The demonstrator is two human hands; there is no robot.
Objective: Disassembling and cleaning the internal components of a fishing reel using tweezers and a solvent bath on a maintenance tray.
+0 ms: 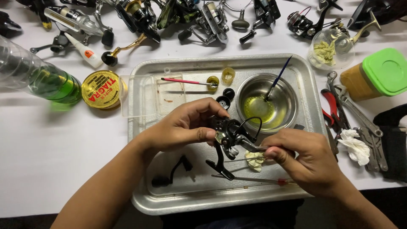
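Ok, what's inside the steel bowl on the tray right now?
The steel bowl holds a shallow pool of yellowish liquid, with a blue-handled brush standing in it, its handle leaning over the far rim. The brush tip is under the liquid, so its state can't be seen.

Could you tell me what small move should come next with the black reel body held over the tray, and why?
Probably ease the thin metal tool in the right hand gently at the black fishing reel body, since the left hand already steadies it above the dented metal tray.
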